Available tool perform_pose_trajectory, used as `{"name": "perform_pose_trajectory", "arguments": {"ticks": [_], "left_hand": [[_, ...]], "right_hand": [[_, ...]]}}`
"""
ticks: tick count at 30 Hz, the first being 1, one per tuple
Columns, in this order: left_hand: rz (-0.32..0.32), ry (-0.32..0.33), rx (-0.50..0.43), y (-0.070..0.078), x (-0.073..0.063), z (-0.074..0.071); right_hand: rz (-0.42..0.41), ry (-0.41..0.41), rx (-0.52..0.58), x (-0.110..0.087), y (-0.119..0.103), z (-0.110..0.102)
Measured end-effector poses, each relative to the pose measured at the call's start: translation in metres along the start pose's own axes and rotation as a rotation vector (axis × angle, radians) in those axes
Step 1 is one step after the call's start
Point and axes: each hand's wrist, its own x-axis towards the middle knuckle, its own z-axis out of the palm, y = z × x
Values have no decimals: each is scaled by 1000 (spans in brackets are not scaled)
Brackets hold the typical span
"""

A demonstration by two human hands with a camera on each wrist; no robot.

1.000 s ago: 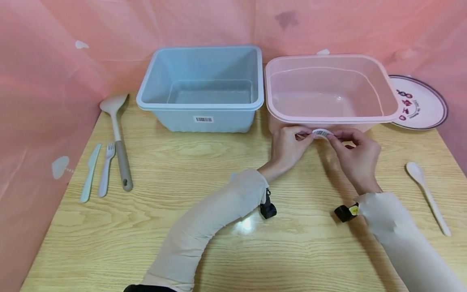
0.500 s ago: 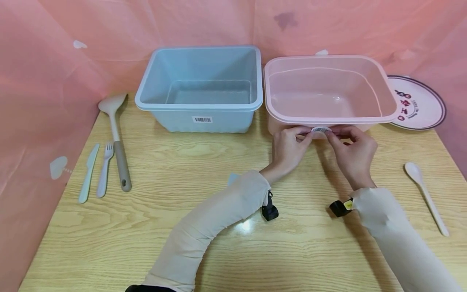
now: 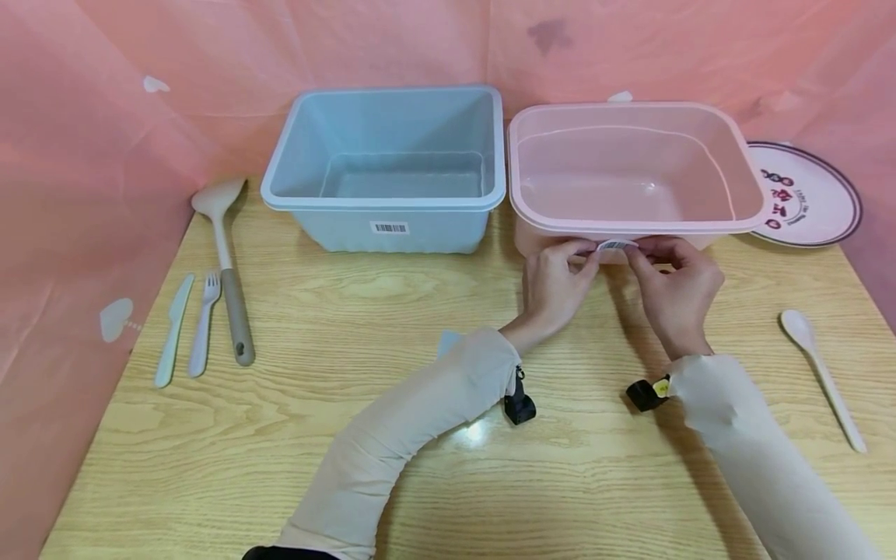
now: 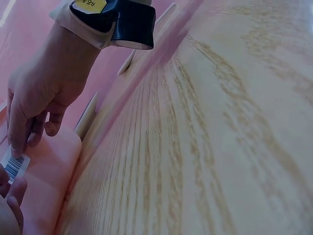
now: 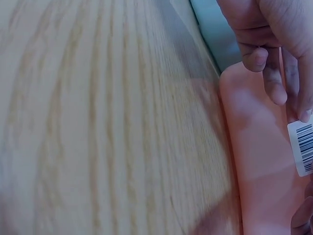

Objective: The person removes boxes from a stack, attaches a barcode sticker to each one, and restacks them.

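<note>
Both hands hold a white barcode sticker [image 3: 616, 244] in front of the pink bin [image 3: 630, 228], just under its front rim. My left hand [image 3: 556, 281] pinches the sticker's left end between thumb and finger. At the other end, the thumb and finger of my right hand [image 3: 680, 292] pinch it. The sticker bows slightly upward in the head view. In the right wrist view the barcode sticker [image 5: 304, 147] lies close over the bin's pink wall [image 5: 259, 156]. A similar barcode label [image 3: 390, 228] is stuck flat on the blue bin [image 3: 385, 204] to the left.
A spatula [image 3: 227, 264], a fork [image 3: 204, 323] and a knife [image 3: 174, 330] lie at the left. On the right are a spoon [image 3: 820, 377] and a round plate [image 3: 815, 194] partly behind the pink bin. A small light-blue piece [image 3: 448, 341] shows beside the left sleeve.
The sticker has moved slightly up, closer to the pink bin's rim, and looks less bowed. My right hand and wrist have shifted a little left and forward. My left hand has barely moved.
</note>
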Motion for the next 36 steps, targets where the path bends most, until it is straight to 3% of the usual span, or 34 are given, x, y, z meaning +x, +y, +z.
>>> {"name": "perform_pose_trajectory", "arguments": {"ticks": [17,22,29,32,36], "left_hand": [[14,2,15,-4,-2,0],[29,-48,18,-3,-2,1],[77,-198,-24,-1,-1,4],[98,-207,-15,1,-1,5],[72,-216,15,3,-1,6]], "right_hand": [[-7,10,4,1,4,3],[-14,1,28,-2,5,-1],[-75,-56,133,-12,-11,0],[-69,-58,157,-9,-2,5],[-2,-92,131,-6,5,8]]}}
